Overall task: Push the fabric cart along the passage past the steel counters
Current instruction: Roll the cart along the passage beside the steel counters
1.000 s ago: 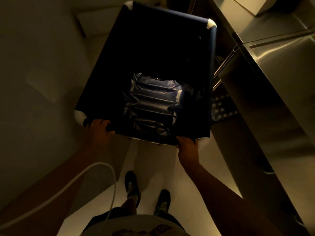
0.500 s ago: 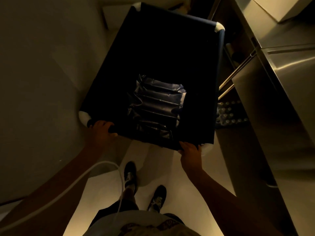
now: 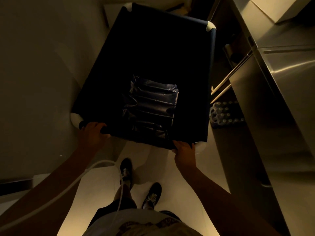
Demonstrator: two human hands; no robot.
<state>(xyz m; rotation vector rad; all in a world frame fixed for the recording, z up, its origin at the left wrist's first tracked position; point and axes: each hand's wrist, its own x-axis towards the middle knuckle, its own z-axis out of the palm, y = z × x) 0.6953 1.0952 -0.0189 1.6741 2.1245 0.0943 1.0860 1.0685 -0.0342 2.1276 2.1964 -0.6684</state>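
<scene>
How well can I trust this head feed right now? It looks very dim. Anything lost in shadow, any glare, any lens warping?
Head view: dim, warm light. The fabric cart is nearly black inside; only the folded sheeting catches a sheen. Streaky glare on the steel counter; its shelf below is in shadow. Wide-angle bending at the edges. Left hand and right hand are readable on the near rim.

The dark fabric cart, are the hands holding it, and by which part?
Yes. The left hand wraps the near rim bar of the dark fabric cart beside its white corner; the right hand grips the same near edge by the opposite corner.
</scene>
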